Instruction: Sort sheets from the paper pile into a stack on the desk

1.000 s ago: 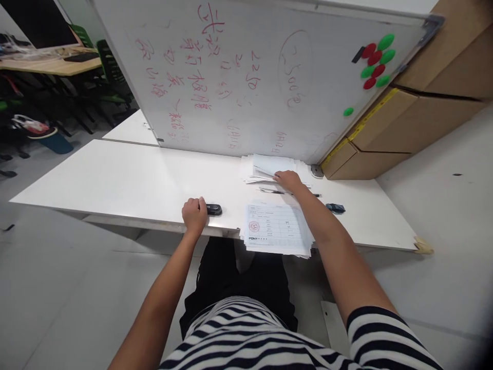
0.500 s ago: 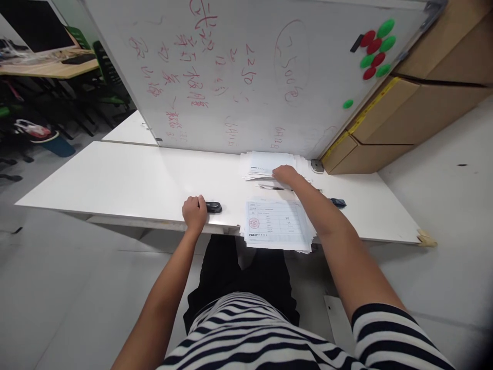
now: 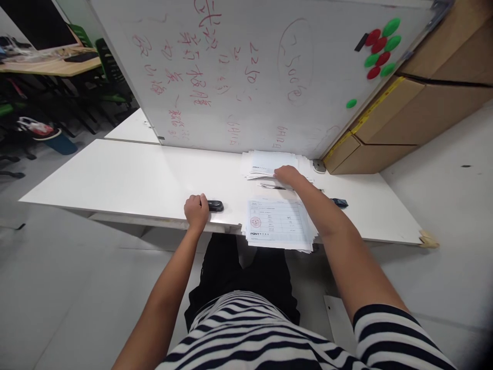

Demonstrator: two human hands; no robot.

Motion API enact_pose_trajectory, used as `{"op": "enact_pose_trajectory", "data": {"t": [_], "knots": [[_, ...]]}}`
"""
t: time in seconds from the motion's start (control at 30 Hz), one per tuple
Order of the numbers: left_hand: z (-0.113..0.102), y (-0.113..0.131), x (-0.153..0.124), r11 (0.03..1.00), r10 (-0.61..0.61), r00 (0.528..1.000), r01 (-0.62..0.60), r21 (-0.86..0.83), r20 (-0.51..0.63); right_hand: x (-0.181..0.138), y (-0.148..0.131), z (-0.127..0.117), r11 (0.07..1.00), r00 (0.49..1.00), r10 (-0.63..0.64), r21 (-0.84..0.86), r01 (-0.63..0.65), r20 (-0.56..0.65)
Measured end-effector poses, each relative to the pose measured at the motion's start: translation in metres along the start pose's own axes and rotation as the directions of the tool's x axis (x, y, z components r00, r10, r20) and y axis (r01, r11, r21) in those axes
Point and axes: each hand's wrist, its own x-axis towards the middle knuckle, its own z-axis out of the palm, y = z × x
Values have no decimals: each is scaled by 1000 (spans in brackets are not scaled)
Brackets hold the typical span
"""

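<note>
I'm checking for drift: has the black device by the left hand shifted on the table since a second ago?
No. The black device keeps the same gap to the near paper stack's left edge; only the camera shifted slightly.

Bright, even indoor light falls from above, though no lamp shows. The table (image 3: 134, 174) carries a soft sheen left of centre, and the whiteboard (image 3: 262, 118) is evenly lit, without hot spots. The stack (image 3: 265, 163) under the right hand (image 3: 288, 176) bleaches almost white, its print unreadable. The black object (image 3: 216, 206) at the left hand (image 3: 196, 209) shows no detail. Shadows are faint and soft, deepest under the table. The wide lens bows straight edges, the far left room sits dim, and the bottom right corner darkens
</note>
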Motion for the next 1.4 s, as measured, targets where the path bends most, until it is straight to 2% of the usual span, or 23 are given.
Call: {"op": "enact_pose_trajectory", "data": {"t": [0.43,0.6,0.87,0.97,1.07,1.13,1.17,1.27,1.33,1.4], "knots": [[-1,1,-1,1000,-3,1000,3,-1,13,2,-6,26,997,993,10,-69,-18,-121],[1,-1,-1,1000,1,1000,-1,14,-1,1,-14,29,997,976,47,-53,-60,-213],[4,-3,-2,1000,5,1000,-4,23,-9,-12,-16,15,984,908,175,46,-170,-382],[4,-4,-1,1000,-2,1000,2,21,-12,-33,-23,2,954,834,257,264,-139,-488],[3,-5,0,1000,-3,1000,3,4,-7,-74,-41,-10,807,701,436,590,-25,-565],[0,-4,0,1000,-4,1000,4,-14,3,-108,-56,-15,635,622,554,764,116,-554],[-2,-2,0,1000,-4,1000,4,-23,2,-125,-64,-16,533,606,585,819,213,-539],[-16,15,-2,997,39,999,-41,-72,-37,-172,-82,-15,235,617,606,854,464,-502],[-30,35,-6,973,113,992,-123,-198,-62,-196,-90,-10,97,659,577,842,531,-482],[-46,57,-11,877,180,983,-170,-449,-19,-214,-95,-2,11,720,517,844,536,-464]]}}
